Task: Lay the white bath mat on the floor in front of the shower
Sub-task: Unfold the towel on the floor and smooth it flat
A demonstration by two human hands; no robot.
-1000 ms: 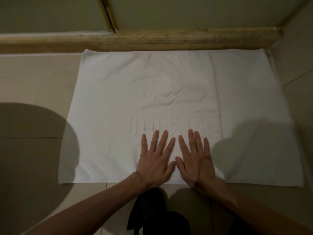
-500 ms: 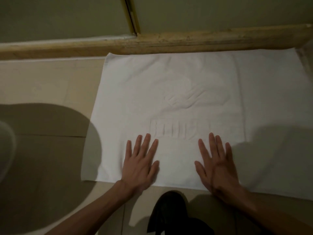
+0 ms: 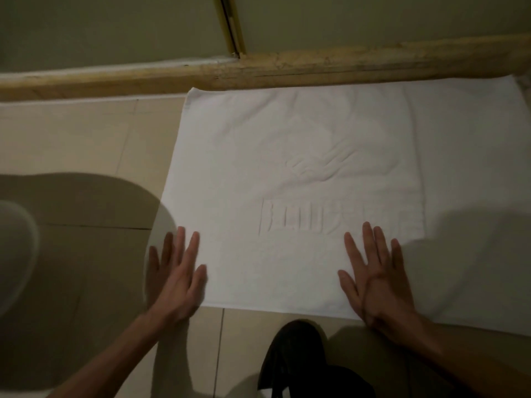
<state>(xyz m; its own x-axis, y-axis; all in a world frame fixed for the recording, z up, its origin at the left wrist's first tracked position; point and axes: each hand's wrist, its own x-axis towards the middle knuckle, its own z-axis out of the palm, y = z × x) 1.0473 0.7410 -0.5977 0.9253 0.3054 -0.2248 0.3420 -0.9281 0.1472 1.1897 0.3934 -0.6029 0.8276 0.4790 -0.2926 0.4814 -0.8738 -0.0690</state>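
The mat (image 3: 301,139) lies spread flat on the floor (image 3: 86,139), and its far edge touches the curb (image 3: 316,67). Your left hand (image 3: 178,277) rests flat with straight fingers on the near left corner of the mat. Your right hand (image 3: 373,280) rests flat in the same way on the near edge, well apart from the left.

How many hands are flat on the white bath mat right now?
2. The left hand lies flat over the near left corner of the white bath mat; the right hand lies flat on its near edge, farther right.
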